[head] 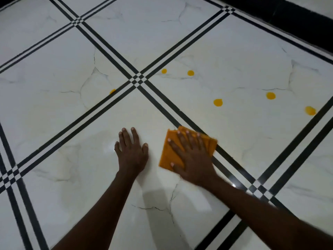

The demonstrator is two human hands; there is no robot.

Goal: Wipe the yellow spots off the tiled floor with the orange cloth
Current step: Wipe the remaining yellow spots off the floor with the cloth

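Orange folded cloth (168, 156) lies flat on the glossy white marble-look tiled floor (234, 51), its far corner just over the black double-stripe border (108, 53). The right hand (193, 159) presses down on it, palm flat, fingers spread wide. The left hand (131, 150) rests just beside it on bare tile, fingers loosely spread, holding nothing. Six round yellow spots (218, 102) dot the tiles beyond the cloth, apart from it, one at the far left lying on a stripe's edge
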